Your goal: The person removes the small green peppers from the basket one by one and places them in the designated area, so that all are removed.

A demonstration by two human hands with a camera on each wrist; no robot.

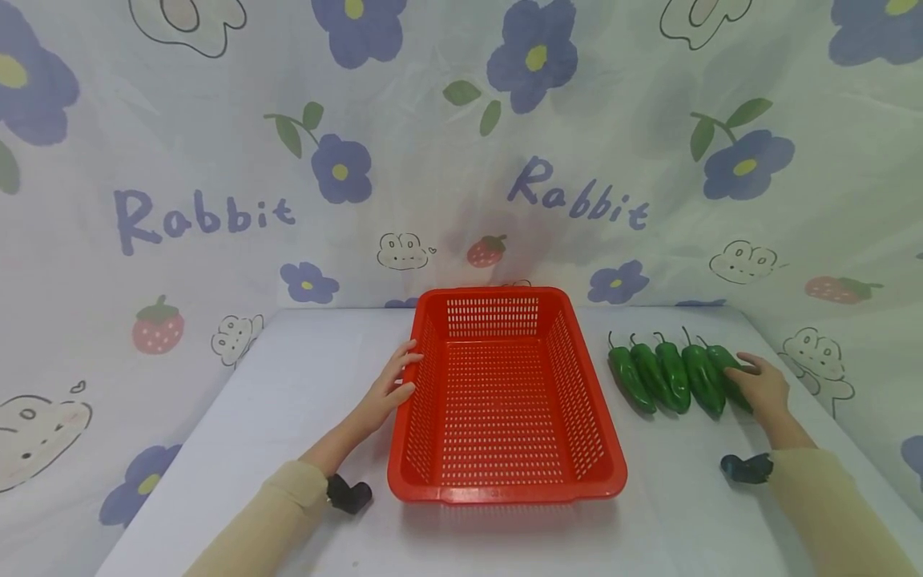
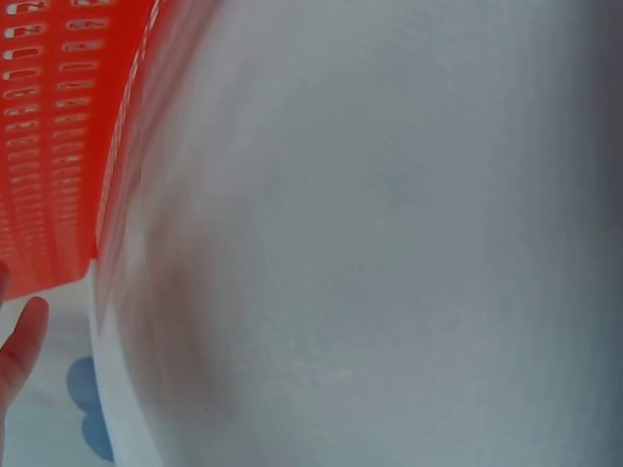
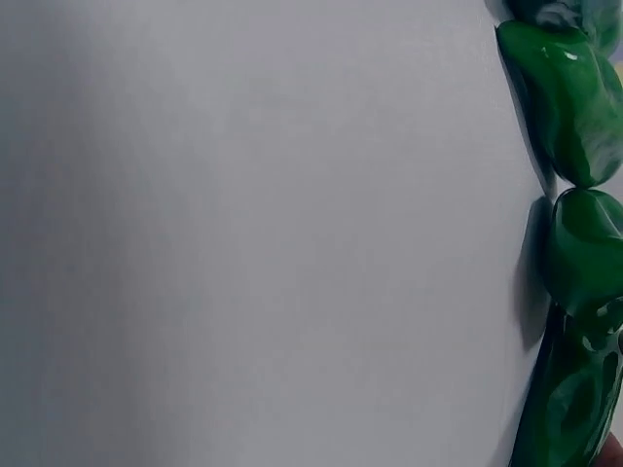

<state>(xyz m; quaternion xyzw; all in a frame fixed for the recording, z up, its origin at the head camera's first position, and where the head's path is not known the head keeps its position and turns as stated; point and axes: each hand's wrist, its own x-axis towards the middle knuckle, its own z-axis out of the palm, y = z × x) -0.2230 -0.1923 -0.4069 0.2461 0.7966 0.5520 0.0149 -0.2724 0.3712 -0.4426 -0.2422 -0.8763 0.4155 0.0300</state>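
Observation:
A red perforated plastic basket (image 1: 505, 494) stands in the middle of the table. My left hand (image 1: 384, 394) rests at its left rim, fingers spread and relaxed. The left wrist view shows the basket's slotted side (image 2: 58, 146) and a fingertip (image 2: 31, 326) near it. To the right of the basket, several glossy green peppers (image 1: 672, 377) lie side by side, stems pointing away. My right hand (image 1: 766, 391) grips the rightmost pepper (image 1: 721, 358), thumb across it and fingers on its far side. Pepper ends (image 3: 589, 253) line the right edge of the right wrist view.
The white table (image 1: 310, 361) is backed by a hanging cloth (image 1: 447, 160) printed with flowers, strawberries and rabbits. Dark wrist devices (image 1: 349, 494) sit at both sleeve cuffs, close over the table.

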